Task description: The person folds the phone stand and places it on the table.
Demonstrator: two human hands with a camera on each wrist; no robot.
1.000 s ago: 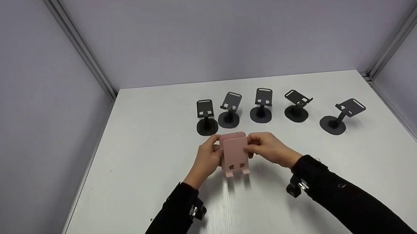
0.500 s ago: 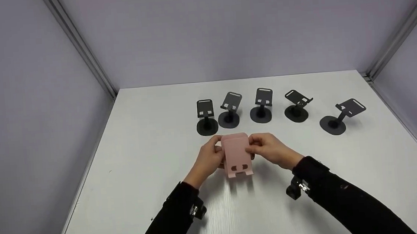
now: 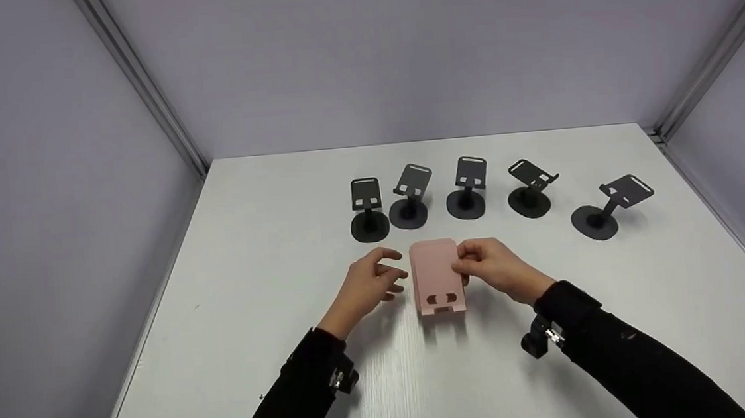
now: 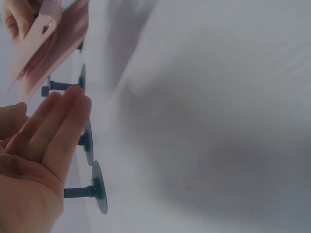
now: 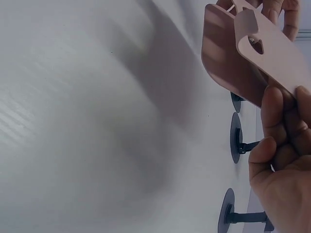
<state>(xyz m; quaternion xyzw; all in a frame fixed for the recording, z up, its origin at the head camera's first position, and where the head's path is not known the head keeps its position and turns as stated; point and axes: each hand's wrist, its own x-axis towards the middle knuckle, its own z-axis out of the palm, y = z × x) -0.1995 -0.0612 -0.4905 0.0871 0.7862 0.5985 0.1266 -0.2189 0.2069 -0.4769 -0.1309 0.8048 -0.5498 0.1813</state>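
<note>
A pink phone stand (image 3: 435,274) with two small cutouts and two hooked lips at its lower end is at the centre of the head view. My right hand (image 3: 500,269) pinches its right edge between thumb and fingers. In the right wrist view the phone stand (image 5: 272,46) shows two plates with a gap between them, the fingers reaching in at the edge. My left hand (image 3: 364,286) is just left of the stand, apart from it, fingers spread and holding nothing. The left wrist view shows the left palm (image 4: 29,194) with extended fingers.
Several black phone stands with round bases stand in a row beyond the hands, from a leftmost stand (image 3: 369,219) to a rightmost stand (image 3: 596,221). They rest on a white table (image 3: 251,278) bounded by pale walls (image 3: 360,57).
My left hand has let go of the pink phone stand and moved off to the left. The right hand has shifted slightly right with the stand, whose plates now overlap in the head view.
</note>
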